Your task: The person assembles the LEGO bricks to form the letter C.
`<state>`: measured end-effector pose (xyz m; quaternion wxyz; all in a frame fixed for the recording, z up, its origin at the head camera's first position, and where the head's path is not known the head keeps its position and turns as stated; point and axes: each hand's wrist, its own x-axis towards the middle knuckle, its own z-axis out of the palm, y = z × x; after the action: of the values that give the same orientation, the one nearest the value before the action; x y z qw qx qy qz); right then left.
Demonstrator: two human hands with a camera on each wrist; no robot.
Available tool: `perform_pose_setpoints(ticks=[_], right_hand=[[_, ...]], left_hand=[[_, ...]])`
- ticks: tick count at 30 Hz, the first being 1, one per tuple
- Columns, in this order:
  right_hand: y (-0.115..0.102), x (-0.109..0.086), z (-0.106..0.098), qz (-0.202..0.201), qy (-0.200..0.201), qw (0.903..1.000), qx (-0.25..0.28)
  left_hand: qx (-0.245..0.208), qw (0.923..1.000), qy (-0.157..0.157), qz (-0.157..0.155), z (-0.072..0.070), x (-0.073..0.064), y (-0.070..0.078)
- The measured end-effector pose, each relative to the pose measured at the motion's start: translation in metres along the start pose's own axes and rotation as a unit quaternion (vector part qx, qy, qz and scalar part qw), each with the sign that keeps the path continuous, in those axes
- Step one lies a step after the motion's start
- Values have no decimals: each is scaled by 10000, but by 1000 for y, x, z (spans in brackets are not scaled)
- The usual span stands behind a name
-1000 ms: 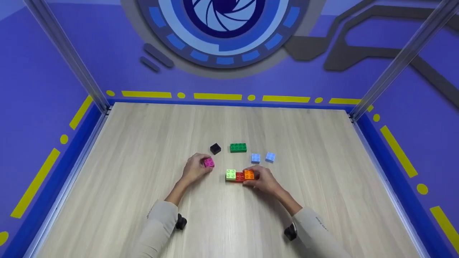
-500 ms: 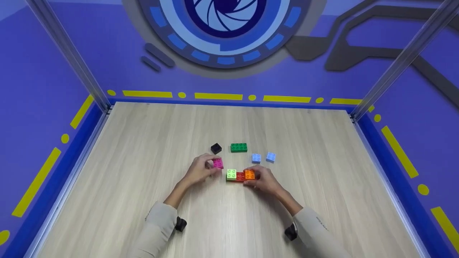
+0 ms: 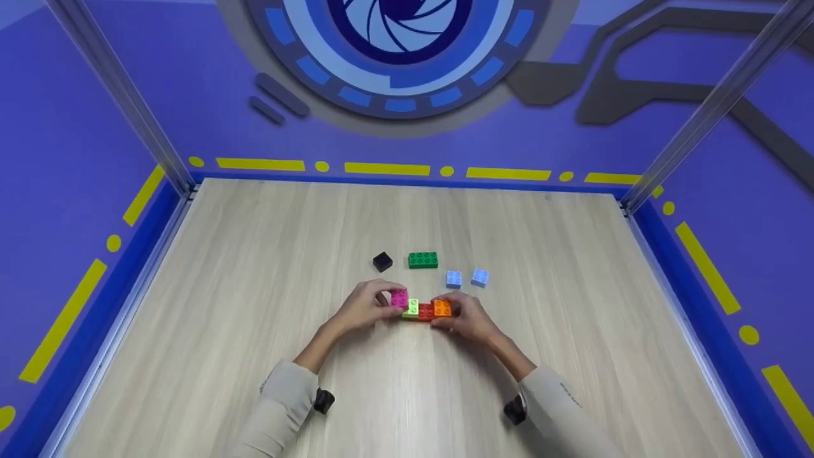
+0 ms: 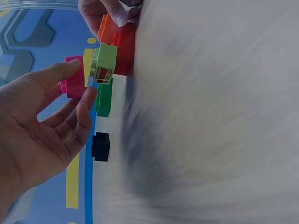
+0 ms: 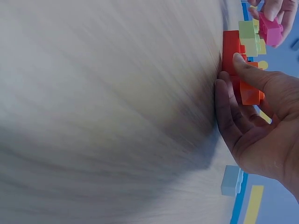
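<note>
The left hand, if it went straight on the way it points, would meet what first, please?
Probably the lime-green brick, though with depth unclear, the held pink brick might pass above it.

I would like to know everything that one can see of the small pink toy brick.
The small pink toy brick is block-shaped and looks like plastic, with four round studs in two rows on top. It is held above the wooden-looking table, studs facing up, pinched by the person's left hand. It partly overlaps the light green studded brick in the head view, but the left wrist view shows a gap between them.
</note>
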<state>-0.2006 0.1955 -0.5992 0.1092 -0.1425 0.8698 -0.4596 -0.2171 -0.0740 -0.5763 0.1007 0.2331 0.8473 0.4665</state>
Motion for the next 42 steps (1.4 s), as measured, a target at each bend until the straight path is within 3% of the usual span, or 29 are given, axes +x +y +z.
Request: perform_pose_setpoints(ticks=[7, 22, 31, 42], right_hand=[[-1, 1, 0, 76, -10, 10000, -50], [1, 2, 0, -63, 3, 9999, -81], [2, 2, 0, 41, 42, 9999, -121], [4, 1, 1, -162, 56, 9997, -198]], left_hand=[[212, 9997, 23, 117, 5, 0, -2], [157, 9998, 72, 100, 16, 6, 1], [157, 9998, 72, -53, 20, 11, 2], [892, 9957, -171, 163, 13, 14, 5]])
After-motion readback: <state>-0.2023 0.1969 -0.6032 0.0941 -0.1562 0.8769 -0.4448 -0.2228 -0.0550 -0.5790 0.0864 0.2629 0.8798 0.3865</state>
